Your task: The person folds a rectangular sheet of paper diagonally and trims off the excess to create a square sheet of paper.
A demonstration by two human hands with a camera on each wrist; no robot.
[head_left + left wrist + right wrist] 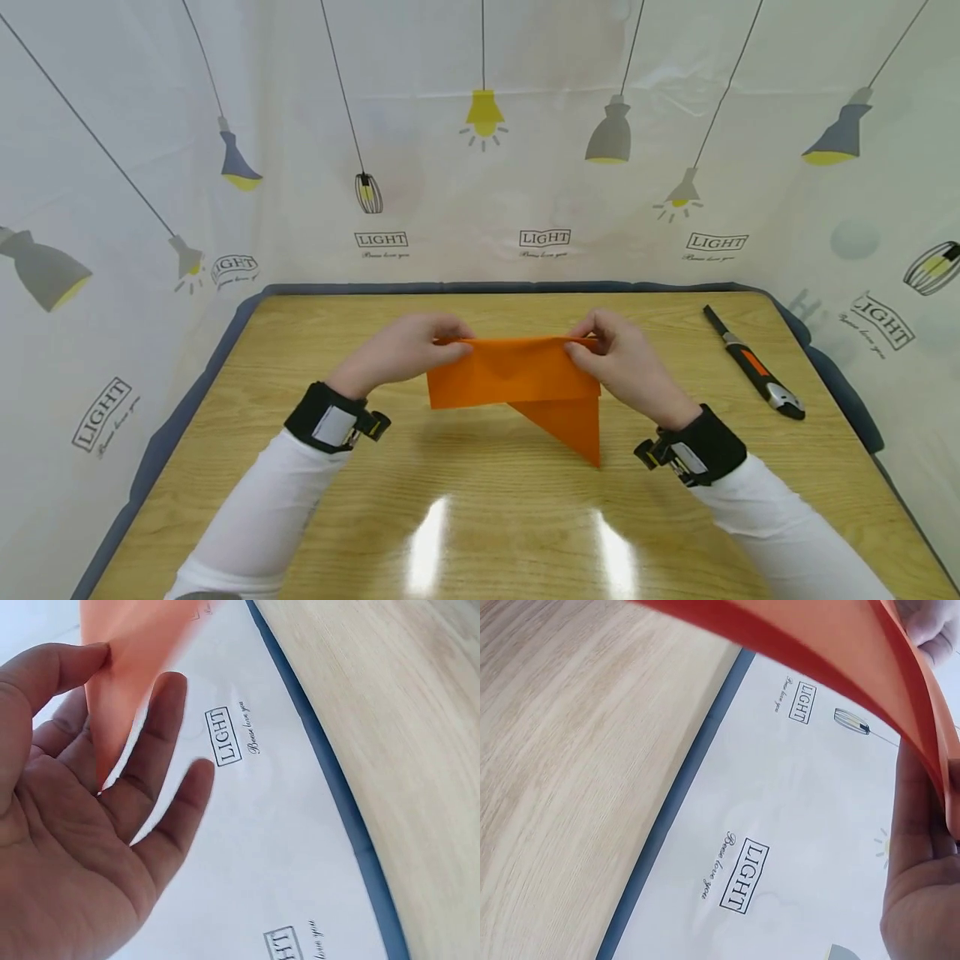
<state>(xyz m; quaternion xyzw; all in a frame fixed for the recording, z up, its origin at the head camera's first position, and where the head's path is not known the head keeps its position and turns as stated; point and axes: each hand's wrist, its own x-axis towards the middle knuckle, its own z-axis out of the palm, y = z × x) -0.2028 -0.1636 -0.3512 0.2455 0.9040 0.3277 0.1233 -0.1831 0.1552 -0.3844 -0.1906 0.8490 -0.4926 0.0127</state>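
Observation:
A folded sheet of orange paper (517,371) is held up between both hands above the table, with a pointed flap hanging down at its right side. The left hand (423,346) pinches its upper left corner between thumb and fingers. At the upper right corner the right hand (626,362) pinches the top edge. In the left wrist view the orange paper (124,682) passes between thumb and fingers, with two fingers spread apart from it. The right wrist view shows layered folds of the paper (817,645) curving into the right hand (922,877).
On the right side of the wooden table (510,517) lies a black and orange utility knife (753,362), its dark tip pointing to the back. A white curtain (540,167) printed with lamps stands behind the table's dark edge.

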